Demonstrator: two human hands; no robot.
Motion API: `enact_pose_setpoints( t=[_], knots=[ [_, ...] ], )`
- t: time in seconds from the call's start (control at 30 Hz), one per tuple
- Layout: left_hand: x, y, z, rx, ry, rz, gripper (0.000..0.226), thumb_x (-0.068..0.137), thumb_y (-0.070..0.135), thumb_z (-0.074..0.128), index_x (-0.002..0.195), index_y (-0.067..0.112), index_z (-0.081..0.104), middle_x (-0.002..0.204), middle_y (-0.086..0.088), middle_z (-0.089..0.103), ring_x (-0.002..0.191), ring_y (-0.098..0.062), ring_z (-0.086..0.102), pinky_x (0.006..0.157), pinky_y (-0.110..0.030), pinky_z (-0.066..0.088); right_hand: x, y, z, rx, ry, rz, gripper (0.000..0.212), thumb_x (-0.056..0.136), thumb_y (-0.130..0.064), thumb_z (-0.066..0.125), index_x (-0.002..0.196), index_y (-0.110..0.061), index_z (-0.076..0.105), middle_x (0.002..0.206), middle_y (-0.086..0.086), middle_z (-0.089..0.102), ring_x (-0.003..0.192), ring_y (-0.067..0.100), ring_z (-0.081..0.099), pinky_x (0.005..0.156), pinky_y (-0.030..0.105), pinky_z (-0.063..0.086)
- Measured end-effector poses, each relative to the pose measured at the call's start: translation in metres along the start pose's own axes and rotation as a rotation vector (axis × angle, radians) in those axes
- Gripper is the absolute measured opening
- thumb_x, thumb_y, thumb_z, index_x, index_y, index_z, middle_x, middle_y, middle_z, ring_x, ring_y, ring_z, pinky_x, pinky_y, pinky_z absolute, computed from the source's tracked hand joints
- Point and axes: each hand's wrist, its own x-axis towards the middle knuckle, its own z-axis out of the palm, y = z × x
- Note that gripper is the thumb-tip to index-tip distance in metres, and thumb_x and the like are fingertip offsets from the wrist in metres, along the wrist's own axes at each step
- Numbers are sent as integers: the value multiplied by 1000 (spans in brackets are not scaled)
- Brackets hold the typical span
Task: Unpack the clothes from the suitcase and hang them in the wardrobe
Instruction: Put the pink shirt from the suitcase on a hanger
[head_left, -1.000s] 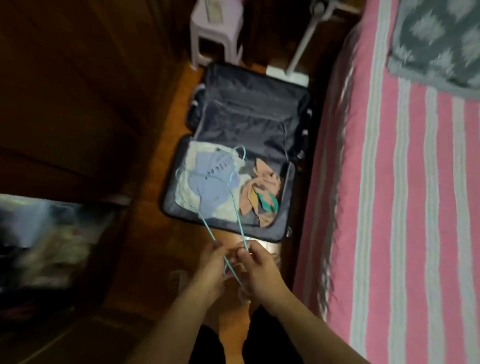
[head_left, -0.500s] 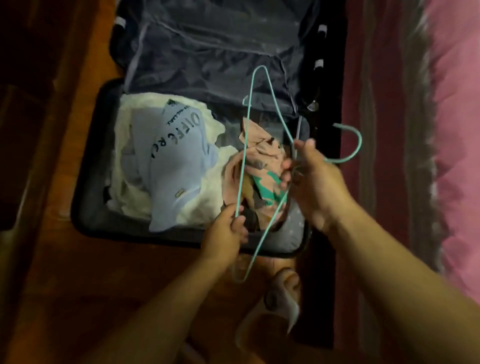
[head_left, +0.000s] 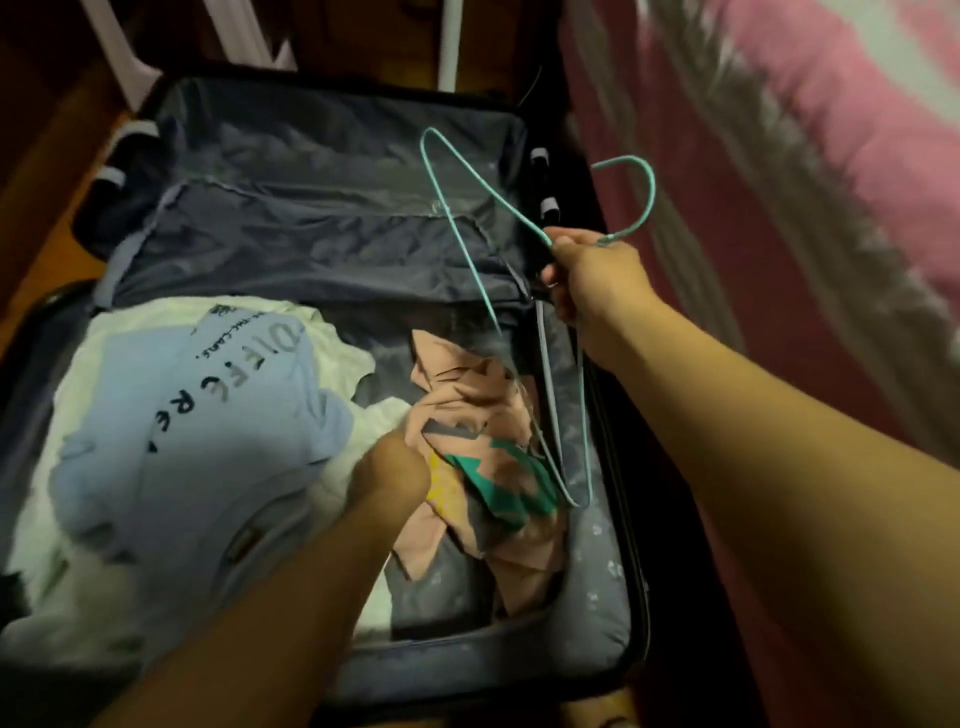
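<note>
An open dark suitcase (head_left: 587, 639) lies on the wooden floor below me. Inside it are a light blue shirt with black letters (head_left: 208, 447), a white garment (head_left: 78, 587) under it, and a crumpled pink shirt with a green print (head_left: 467, 395). My right hand (head_left: 592, 286) grips a teal wire hanger (head_left: 467, 197) at its neck, holding it above the suitcase's right side. My left hand (head_left: 389, 473) is down on the clothes at the left edge of the pink shirt, fingers curled into the fabric; the fingertips are hidden.
A bed with a pink and white striped cover (head_left: 810, 156) runs along the right, close to the suitcase. A white stool's legs (head_left: 124, 57) stand beyond the suitcase lid. Wooden floor (head_left: 47, 171) shows at the left.
The view has closed in on the suitcase. My left hand let go of the hanger and dropped onto the pink shirt. My right hand keeps the hanger, held slightly higher.
</note>
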Motion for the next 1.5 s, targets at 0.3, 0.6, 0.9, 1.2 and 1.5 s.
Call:
enact_pose_setpoints(
  t=[0.3, 0.6, 0.9, 1.2, 1.5],
  knots=[
    [-32, 28, -288, 119, 435, 288, 31, 94, 29, 67, 120, 13, 63, 119, -19, 66, 109, -38, 61, 86, -39, 48, -39, -43, 12, 48, 49, -19, 23, 104, -8, 43, 114, -12, 63, 65, 6, 50, 34, 4, 38, 37, 13, 28],
    [-4, -70, -315, 403, -56, 183, 83, 79, 51, 79, 149, 24, 43, 153, -10, 42, 133, -30, 49, 107, -37, 44, -74, -21, 107, -312, -151, -40, 36, 101, 1, 39, 131, -10, 56, 73, 11, 57, 33, 1, 48, 35, 14, 35],
    [9, -89, -284, 541, -44, 437, 68, 94, 37, 67, 154, 32, 37, 155, -5, 44, 137, -33, 45, 110, -38, 40, -93, -38, 134, -438, -178, -99, 27, 105, -8, 41, 128, -11, 56, 87, 16, 62, 38, 7, 51, 35, 15, 35],
    [-41, -77, -295, 960, -752, 158, 34, 92, 48, 59, 84, 16, 68, 87, -2, 71, 76, -21, 66, 83, -39, 58, -64, -65, 150, -484, -246, -108, 23, 104, -10, 47, 91, -19, 64, 79, 8, 67, 51, 14, 50, 42, 19, 33],
    [14, -102, -267, 279, 69, 112, 51, 96, 50, 60, 132, 15, 56, 136, -13, 58, 121, -36, 53, 97, -42, 46, -48, -48, 155, -608, -295, -94, 25, 104, -11, 43, 96, -14, 66, 81, 7, 65, 52, 13, 51, 45, 18, 35]
  ],
)
